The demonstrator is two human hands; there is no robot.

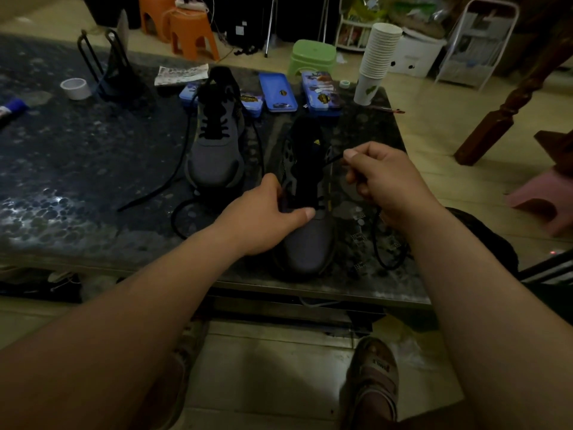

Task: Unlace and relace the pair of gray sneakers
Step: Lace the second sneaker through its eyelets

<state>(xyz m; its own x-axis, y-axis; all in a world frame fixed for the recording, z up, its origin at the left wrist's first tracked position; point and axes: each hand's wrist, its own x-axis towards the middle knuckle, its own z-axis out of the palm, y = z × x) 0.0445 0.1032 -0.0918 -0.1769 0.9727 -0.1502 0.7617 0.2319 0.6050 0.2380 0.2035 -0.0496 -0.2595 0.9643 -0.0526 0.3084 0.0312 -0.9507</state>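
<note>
Spanning the view, a dark, glossy, speckled table (93,150) carries two gray mesh sneakers: the near sneaker (310,243) toe-first by the table's front edge, the far sneaker (214,150) mid-table. The left hand (263,221) grips the near sneaker; the right hand (384,184) pinches its thin black lace (333,159).

upper left: white tape roll (75,87) on dark speckled table (77,156) | top: orange stools (192,34), green stool (313,54) | top centre: blue tins (277,91) lying flat | upper right: paper cup stack (379,54), wire rack (483,41) | right edge: pink stool (542,197)
</note>
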